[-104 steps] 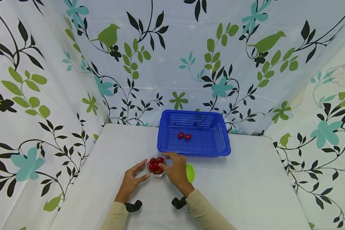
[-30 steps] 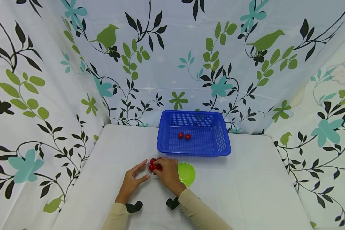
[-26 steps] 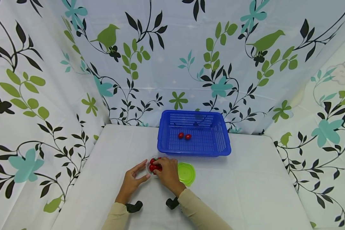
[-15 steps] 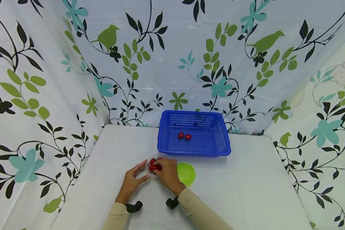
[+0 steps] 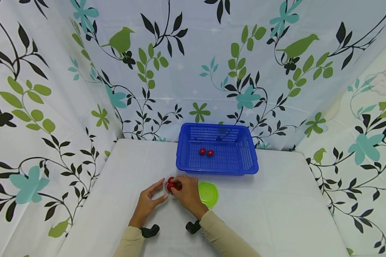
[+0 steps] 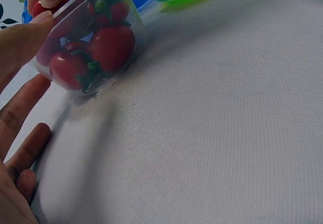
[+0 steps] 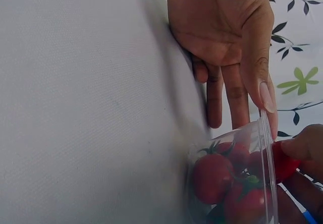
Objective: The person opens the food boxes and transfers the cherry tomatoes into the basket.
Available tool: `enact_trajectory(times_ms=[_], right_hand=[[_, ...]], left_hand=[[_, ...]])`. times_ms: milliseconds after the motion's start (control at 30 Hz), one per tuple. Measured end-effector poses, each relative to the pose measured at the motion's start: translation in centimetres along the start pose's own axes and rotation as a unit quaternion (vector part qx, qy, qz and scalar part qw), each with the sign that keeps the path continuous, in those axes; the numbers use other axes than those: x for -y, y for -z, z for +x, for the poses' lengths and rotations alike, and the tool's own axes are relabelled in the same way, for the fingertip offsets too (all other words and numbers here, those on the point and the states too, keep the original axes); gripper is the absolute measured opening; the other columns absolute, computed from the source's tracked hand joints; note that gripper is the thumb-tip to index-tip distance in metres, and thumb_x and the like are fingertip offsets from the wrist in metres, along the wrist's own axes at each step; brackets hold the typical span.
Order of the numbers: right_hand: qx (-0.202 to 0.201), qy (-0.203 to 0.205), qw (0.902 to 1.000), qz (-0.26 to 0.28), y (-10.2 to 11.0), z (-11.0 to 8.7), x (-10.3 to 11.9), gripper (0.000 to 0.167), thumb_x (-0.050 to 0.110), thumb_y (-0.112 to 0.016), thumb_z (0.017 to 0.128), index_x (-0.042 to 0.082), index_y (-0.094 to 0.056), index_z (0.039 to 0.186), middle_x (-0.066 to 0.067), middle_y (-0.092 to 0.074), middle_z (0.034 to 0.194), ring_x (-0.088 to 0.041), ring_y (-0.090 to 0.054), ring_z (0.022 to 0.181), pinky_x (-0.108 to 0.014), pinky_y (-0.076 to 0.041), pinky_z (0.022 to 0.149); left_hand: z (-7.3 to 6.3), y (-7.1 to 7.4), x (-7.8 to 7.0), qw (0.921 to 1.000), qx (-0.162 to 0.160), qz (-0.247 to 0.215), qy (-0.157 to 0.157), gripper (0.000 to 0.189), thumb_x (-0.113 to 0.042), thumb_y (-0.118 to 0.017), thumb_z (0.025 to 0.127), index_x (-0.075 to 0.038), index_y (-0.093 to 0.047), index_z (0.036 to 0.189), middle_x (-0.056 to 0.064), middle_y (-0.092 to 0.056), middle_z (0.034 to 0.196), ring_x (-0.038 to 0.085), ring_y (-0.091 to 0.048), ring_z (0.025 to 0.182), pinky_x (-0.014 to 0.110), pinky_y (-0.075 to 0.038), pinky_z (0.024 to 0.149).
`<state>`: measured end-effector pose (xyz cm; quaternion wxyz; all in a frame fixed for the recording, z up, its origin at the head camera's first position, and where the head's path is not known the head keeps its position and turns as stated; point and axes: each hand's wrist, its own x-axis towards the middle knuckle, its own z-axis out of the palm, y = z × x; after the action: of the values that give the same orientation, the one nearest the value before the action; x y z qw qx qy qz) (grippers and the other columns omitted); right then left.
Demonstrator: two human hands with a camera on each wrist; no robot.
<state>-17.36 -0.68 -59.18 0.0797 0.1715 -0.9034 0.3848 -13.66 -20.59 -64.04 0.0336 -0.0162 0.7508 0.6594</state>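
Observation:
A clear plastic container of red cherry tomatoes with green stems stands on the white cloth. My left hand holds its rim from the left, thumb on the near side and fingers spread around the far side. Over the container's right part, my right hand pinches one cherry tomato between thumb and fingers at the rim. In the head view that hand hides part of the contents. Two more cherry tomatoes lie inside the blue basket.
A bright green lid lies flat on the table just right of my right hand. The blue basket stands behind the container, near the table's back edge. Patterned curtain surrounds the table at the back and sides.
Since the oldest frame my right hand has moved left over the container, uncovering the green lid. Over the last half second its fingertips have shifted slightly at the tomatoes. My left hand stays put.

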Motion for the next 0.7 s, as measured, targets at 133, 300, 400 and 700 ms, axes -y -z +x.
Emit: enact_trajectory(times_ms=[133, 300, 400, 700], right_hand=[[-0.005, 0.003, 1.0, 0.008, 0.2, 0.08, 0.0, 0.021, 0.019, -0.085, 0.09, 0.018, -0.081, 0.111, 0.001, -0.079, 0.108, -0.017, -0.072, 0.105, -0.043, -0.044, 0.096], [-0.014, 0.007, 0.9997, 0.021, 0.41, 0.12, 0.05, 0.021, 0.019, -0.084, 0.09, 0.018, -0.079, 0.11, 0.002, -0.078, 0.108, -0.015, -0.072, 0.104, -0.042, -0.045, 0.096], [-0.021, 0.012, 0.9993, 0.029, 0.52, 0.1, 0.08, 0.021, 0.018, -0.084, 0.089, 0.018, -0.078, 0.11, 0.003, -0.078, 0.107, -0.014, -0.072, 0.103, -0.041, -0.045, 0.095], [-0.029, 0.018, 0.9982, 0.05, 1.01, 0.04, 0.35, 0.023, 0.019, -0.082, 0.089, 0.019, -0.078, 0.112, 0.004, -0.08, 0.107, -0.012, -0.073, 0.101, -0.041, -0.045, 0.096]], left_hand=[[0.08, 0.01, 0.0, 1.0, -0.001, -0.003, 0.0, 0.069, -0.024, -0.088, 0.089, -0.025, -0.06, 0.152, 0.001, -0.063, 0.154, 0.027, -0.047, 0.152, 0.06, -0.016, 0.132], [0.15, -0.02, 0.01, 1.0, -0.004, -0.002, 0.001, 0.067, -0.022, -0.087, 0.089, -0.027, -0.061, 0.151, 0.001, -0.063, 0.153, 0.027, -0.048, 0.152, 0.059, -0.017, 0.132], [0.14, -0.05, -0.03, 1.0, -0.004, 0.004, 0.001, 0.068, -0.023, -0.087, 0.089, -0.027, -0.06, 0.151, 0.0, -0.063, 0.153, 0.026, -0.049, 0.151, 0.056, -0.019, 0.132], [-0.05, -0.1, -0.37, 0.9999, 0.003, 0.012, 0.011, 0.069, -0.02, -0.086, 0.091, -0.03, -0.058, 0.153, -0.003, -0.059, 0.157, 0.022, -0.048, 0.152, 0.052, -0.027, 0.129]])
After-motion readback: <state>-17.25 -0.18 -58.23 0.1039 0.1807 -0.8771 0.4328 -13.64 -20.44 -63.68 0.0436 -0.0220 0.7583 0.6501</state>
